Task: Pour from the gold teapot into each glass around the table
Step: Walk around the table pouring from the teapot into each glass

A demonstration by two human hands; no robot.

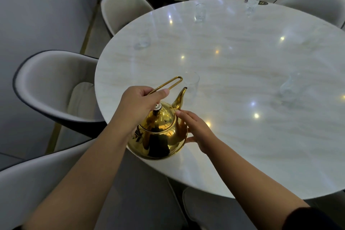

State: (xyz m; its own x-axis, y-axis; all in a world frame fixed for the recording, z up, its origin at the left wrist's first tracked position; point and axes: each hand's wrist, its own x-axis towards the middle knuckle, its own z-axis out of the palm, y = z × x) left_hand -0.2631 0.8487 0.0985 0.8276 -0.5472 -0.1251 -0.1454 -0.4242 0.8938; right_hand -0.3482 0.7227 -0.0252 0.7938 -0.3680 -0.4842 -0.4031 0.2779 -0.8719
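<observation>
The shiny gold teapot (158,134) hangs over the near left edge of the round white marble table (242,84). My left hand (141,102) grips its thin wire handle from above. My right hand (194,132) rests with spread fingers against the pot's right side. The spout points away from me toward a clear glass (192,84) just beyond its tip. More clear glasses stand around the table: one at the left (142,41), one at the far middle (200,12), one at the far right (252,3) and one at the right (288,87).
Cream upholstered chairs with dark rims ring the table: one at the left (56,84), one at the near left (37,183), others at the far side (123,7). A seat (214,209) sits under the near edge. A grey wall runs along the left.
</observation>
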